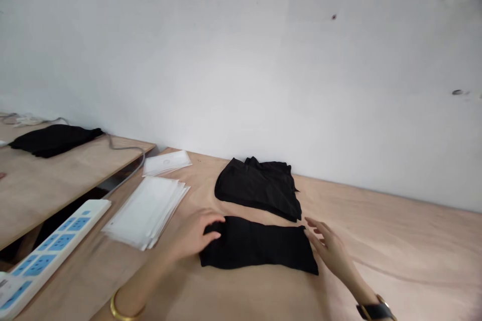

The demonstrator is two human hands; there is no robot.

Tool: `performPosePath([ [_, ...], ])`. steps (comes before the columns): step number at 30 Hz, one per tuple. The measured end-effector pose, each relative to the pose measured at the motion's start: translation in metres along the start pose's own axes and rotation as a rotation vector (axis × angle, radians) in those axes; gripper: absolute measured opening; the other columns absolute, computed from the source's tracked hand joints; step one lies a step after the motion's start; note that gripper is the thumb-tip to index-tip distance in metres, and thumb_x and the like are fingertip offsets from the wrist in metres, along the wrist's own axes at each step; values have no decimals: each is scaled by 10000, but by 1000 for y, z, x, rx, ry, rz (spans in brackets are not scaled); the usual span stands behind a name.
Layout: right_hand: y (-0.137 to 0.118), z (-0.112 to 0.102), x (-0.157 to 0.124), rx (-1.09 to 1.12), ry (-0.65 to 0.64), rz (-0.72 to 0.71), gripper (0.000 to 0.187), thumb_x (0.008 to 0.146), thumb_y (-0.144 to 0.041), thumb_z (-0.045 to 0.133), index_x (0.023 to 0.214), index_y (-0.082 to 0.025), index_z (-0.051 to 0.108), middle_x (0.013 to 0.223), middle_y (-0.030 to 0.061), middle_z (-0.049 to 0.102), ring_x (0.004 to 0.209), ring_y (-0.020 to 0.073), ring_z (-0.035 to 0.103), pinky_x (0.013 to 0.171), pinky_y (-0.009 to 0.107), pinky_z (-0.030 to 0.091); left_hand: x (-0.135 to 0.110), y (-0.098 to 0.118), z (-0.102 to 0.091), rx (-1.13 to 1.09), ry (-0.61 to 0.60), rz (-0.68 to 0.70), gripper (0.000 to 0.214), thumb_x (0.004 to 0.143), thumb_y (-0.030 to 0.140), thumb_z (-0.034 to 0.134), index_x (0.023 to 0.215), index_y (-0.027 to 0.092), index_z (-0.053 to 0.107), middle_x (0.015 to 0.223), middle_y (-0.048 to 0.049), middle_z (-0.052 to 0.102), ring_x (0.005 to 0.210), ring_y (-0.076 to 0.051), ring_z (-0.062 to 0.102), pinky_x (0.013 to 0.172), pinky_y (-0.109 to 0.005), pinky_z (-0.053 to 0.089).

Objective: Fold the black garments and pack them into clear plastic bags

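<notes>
Our left hand (192, 236) and right hand (327, 251), both grips open, flank a folded black garment (258, 246) on the plywood surface (395, 256); a second folded black garment (258, 185) lies beyond, near stacked white sheets (145, 210).

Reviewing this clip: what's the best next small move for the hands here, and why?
Probably the right hand should close on the right end of the folded black cloth. Its fingers sit spread just beside that end, while the left hand already rests on the left end, so both ends would then be held.
</notes>
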State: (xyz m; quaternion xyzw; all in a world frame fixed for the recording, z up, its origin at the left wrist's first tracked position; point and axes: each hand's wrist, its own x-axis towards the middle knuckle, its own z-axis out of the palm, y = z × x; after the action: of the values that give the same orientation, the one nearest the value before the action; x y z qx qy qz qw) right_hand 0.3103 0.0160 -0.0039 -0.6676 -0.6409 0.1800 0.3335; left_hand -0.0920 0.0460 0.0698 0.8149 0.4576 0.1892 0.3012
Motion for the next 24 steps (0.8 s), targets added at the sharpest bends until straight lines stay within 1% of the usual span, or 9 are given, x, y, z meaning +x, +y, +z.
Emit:
performPosePath([
  [2, 5, 7, 10, -30, -18, 42, 495, 737, -502, 543, 1113, -193, 632, 1105, 133, 641, 928, 267, 633, 766, 373, 526, -2, -22, -17, -119, -8, -71, 639, 648, 178, 679, 1259, 298, 534, 1287, -34, 537, 1090, -245, 530, 906, -332, 424],
  [4, 11, 15, 15, -37, -49, 48, 470, 691, -508, 585, 1030, -192, 663, 1025, 120, 661, 873, 260, 640, 766, 369, 517, -7, -46, -23, -267, -60, -157, 772, 595, 140, 667, 1325, 282, 459, 1340, -48, 492, 1081, -241, 534, 882, -333, 445],
  [8, 22, 27, 14, -29, -55, 80, 385, 667, -496, 588, 892, -194, 665, 843, 78, 668, 732, 240, 626, 681, 354, 496, -10, -77, -4, -356, 67, -212, 537, 674, 157, 548, 1209, 199, 546, 1120, -62, 625, 866, -184, 601, 796, -299, 465],
  [12, 19, 29, 12, -6, -53, 79, 297, 684, -485, 561, 787, -212, 621, 715, 35, 647, 688, 230, 603, 642, 340, 462, 4, -72, 23, -266, 181, -229, 280, 693, 162, 517, 946, 181, 636, 875, -29, 678, 774, -180, 613, 741, -284, 459],
  [15, 15, 27, 9, 50, -44, 98, 286, 716, -493, 532, 772, -217, 582, 649, 7, 623, 656, 220, 592, 619, 329, 448, 9, -66, 27, -296, 272, -230, 124, 756, 216, 495, 793, 180, 608, 773, -15, 661, 769, -186, 619, 730, -288, 463],
  [18, 13, 24, 8, 110, -48, 94, 291, 733, -507, 532, 762, -219, 559, 640, -8, 611, 653, 214, 593, 605, 316, 444, 4, -65, 20, -412, 371, -226, 141, 809, 301, 508, 820, 183, 584, 829, -31, 663, 842, -199, 627, 772, -304, 472],
  [21, 11, 24, 8, 116, -27, 88, 294, 739, -511, 520, 735, -218, 549, 625, -7, 603, 637, 211, 587, 597, 316, 445, -2, -64, 17, -613, 296, -228, 285, 784, 340, 603, 1021, 185, 573, 1076, -82, 644, 995, -218, 607, 790, -304, 485],
  [22, 11, 24, 8, 111, -20, 90, 298, 741, -513, 514, 733, -218, 552, 624, -4, 605, 635, 212, 587, 595, 318, 446, -2, -64, 18, -661, 259, -244, 365, 756, 338, 643, 1076, 188, 554, 1101, -90, 636, 992, -219, 611, 765, -298, 494],
  [24, 11, 25, 9, 110, -2, 98, 307, 740, -519, 513, 726, -216, 556, 617, -1, 607, 627, 215, 585, 588, 321, 445, 0, -63, 21, -683, 224, -313, 411, 728, 344, 671, 1085, 188, 542, 981, -71, 664, 862, -204, 643, 667, -281, 500],
])
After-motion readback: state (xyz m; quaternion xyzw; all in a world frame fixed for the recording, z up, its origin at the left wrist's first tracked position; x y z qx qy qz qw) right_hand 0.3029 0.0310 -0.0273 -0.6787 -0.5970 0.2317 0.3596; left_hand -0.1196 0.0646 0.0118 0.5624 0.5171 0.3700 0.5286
